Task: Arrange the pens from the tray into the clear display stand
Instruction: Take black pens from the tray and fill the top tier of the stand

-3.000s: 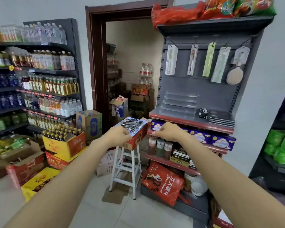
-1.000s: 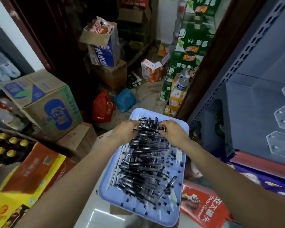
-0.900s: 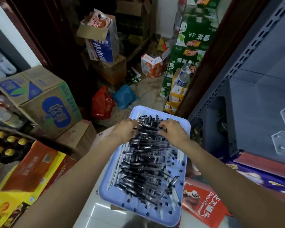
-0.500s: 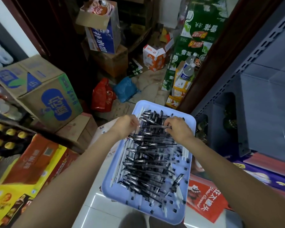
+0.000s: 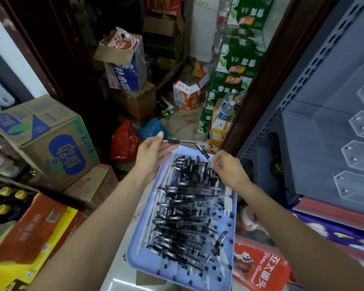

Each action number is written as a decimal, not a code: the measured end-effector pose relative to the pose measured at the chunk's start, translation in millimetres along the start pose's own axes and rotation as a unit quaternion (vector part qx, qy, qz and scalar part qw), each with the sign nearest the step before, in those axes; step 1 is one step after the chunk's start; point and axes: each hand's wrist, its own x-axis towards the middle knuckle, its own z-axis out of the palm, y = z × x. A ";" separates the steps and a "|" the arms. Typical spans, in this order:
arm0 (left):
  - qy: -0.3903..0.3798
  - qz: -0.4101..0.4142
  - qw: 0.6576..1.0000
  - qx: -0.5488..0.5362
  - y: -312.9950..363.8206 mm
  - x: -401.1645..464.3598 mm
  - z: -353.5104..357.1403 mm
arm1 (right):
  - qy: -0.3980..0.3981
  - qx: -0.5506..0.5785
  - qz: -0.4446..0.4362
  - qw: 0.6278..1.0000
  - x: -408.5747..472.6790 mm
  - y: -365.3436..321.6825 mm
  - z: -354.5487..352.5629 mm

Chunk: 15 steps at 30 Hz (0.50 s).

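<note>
I look down on a pale blue rectangular plastic tray heaped with black-capped, clear-barrelled pens, most lying crosswise in a loose pile, with small black caps scattered along its near edge. My left hand is raised above the tray's far left corner, palm turned up and fingers curled, pinching one clear pen with a black grip that lies roughly level and stretches off to the right, clear of the pile. My right hand sits over the tray's far right corner, its fingertips pinched together on the end of a second black pen, which slants up and away to the left until its top end meets or crosses the first pen; I cannot tell whether the two truly touch. The clear acrylic tiered display stand stands to the right on a grey metal shelf unit, well apart from both hands, and I see no pens in the tiers that show. Beyond the tray, a dark brown door frame opens onto a storeroom with green drink cartons stacked along it. A brown cardboard box with blue and green print sits to the left, and a red printed bag lies below the shelf at the right.
</note>
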 end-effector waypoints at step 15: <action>0.058 0.139 0.988 0.026 8.3 -26.9 160.1 | 0.020 0.259 0.036 0.965 -52.6 16.2 -89.2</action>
